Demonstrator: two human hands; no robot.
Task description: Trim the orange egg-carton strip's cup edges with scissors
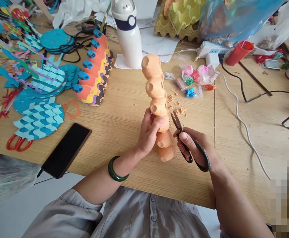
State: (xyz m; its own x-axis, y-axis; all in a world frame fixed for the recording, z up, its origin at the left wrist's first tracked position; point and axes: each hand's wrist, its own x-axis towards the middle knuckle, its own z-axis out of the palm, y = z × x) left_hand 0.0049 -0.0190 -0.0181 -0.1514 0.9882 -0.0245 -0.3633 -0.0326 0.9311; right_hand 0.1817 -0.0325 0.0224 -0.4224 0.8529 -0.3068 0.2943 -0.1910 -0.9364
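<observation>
My left hand [149, 132] is closed around the middle of an orange strip of egg carton [154, 88], a row of several bumps held up above the table. In my right hand [196, 142] is a pair of black-handled scissors [176, 121], its blades pointing up and to the left. The blade tips sit just right of the carton strip, slightly parted; whether they touch its edge I cannot tell. Small orange scraps [181, 110] lie on the table beside the strip.
A painted egg-carton strip [94, 71], a white bottle [128, 36] and a phone [66, 150] stand or lie to the left, near blue paper discs [39, 120] and red-handled scissors [19, 144]. Clay packets [194, 76], a power strip [210, 49] and cables [238, 112] are on the right.
</observation>
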